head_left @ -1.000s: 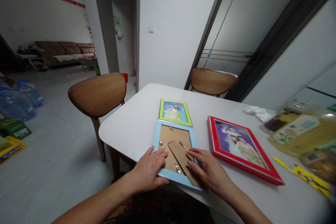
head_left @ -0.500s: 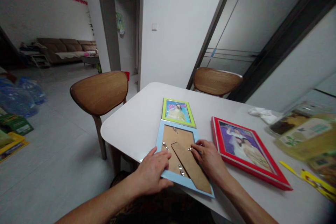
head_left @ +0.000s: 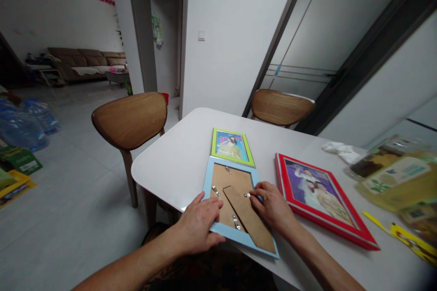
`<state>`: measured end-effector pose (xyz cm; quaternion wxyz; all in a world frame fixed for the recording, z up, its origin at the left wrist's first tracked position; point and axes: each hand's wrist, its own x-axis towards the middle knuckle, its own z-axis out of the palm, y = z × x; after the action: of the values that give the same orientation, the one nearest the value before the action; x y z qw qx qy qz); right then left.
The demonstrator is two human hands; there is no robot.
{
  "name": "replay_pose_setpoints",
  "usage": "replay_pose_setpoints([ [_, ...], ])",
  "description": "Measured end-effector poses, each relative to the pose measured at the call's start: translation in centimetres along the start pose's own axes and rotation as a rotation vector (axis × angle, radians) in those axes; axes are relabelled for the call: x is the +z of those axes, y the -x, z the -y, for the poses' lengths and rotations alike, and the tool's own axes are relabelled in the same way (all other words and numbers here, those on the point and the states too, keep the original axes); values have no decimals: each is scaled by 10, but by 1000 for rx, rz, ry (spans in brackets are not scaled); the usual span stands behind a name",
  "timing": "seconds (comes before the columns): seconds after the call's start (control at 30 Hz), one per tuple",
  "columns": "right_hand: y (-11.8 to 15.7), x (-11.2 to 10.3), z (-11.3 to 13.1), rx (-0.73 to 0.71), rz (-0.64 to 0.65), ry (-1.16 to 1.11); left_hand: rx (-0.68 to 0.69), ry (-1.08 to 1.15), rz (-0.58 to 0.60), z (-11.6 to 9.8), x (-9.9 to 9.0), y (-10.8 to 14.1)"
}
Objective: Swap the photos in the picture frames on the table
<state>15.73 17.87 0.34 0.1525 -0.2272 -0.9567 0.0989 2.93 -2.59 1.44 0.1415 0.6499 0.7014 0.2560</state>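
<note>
A light blue photo frame [head_left: 235, 236] lies face down at the table's near edge, its brown backing board [head_left: 239, 177] up. Several metal clips hold the board's sides, and a brown stand leg [head_left: 254, 223] runs slantwise across it. My left hand [head_left: 201, 220] rests flat on the frame's left side, fingers stretched over the rim. With thumb and fingertips, my right hand [head_left: 271, 202] pinches the metal clip [head_left: 247, 195] on the right side. A green photo frame [head_left: 232, 146], picture up, touches the blue frame's far end.
Right of my right hand lies a red photo frame [head_left: 324, 200]. Beyond it are a white tissue [head_left: 340, 150], food packages [head_left: 392, 173] and a yellow item [head_left: 411, 241] on the white table [head_left: 170, 163]. Wooden chairs [head_left: 131, 118] stand at its left and far sides.
Almost nothing differs. My right fingertips have shifted very slightly at the clip; my left hand and the frames stay in place.
</note>
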Motion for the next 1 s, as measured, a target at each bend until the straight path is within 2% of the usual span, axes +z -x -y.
replay_pose_setpoints([
  [0.1,2,-3,-1,-2,5,0,-1,5,-9,0,1,1],
  [0.2,1,-4,9,-12,-18,6,17,9,-24,1,4,1],
  [0.3,-7,-1,33,-51,-64,-54,39,4,-34,3,6,2],
  [0.43,-23,12,69,-109,19,-107,47,7,-56,6,7,3],
  [0.53,-31,21,81,-146,39,-63,58,4,-70,8,8,3],
  [0.73,-31,22,81,-256,98,-22,43,9,-82,8,7,4],
  [0.87,-21,3,73,-218,162,-183,54,15,-76,10,8,5],
  [1.0,1,-18,58,-216,316,-315,60,23,-61,12,8,7],
])
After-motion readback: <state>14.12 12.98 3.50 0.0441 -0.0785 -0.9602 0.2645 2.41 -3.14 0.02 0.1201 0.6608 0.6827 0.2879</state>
